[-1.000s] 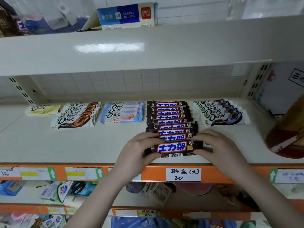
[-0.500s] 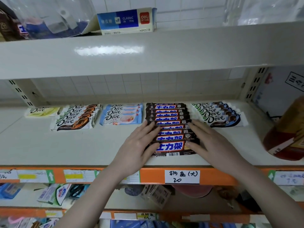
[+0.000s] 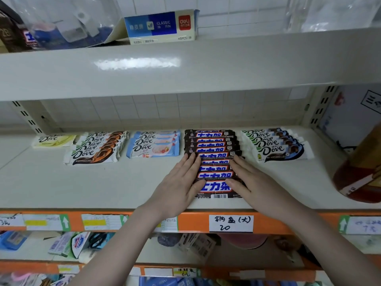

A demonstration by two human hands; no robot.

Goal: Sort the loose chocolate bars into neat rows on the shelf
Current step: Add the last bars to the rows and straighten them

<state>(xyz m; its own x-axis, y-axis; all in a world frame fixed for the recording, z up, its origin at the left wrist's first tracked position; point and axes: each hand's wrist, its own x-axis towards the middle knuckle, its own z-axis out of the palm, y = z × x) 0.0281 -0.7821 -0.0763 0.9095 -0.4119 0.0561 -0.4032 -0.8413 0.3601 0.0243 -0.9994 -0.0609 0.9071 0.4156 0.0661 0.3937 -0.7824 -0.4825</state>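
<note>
Head view of a cream metal shelf with an orange front rail bearing paper price labels. A row of dark-wrapped Snickers bars, overlapped like shingles, runs from the back of the shelf toward its front edge, right of centre. The left hand lies flat on the left ends of the nearer bars, fingers straight and together, its grip released; the right hand mirrors it on the right ends, fingers likewise straight, grip released, neither hand curled round any bar. The frontmost bar shows between the two thumbs, with its barcode edge toward the rail. Left of this row lies a row of pale blue Dove bars, then a row of brown-and-orange Dove bars, and at far left a single yellow-green Dove bar. Right of the Snickers row lies a row of white-and-blue Dove bars, slightly fanned. A brown jar stands at the right end of the shelf, partly cut off by the frame. On the shelf above rests a blue Deli box. The handwritten label on the rail sits just below the hands.
</note>
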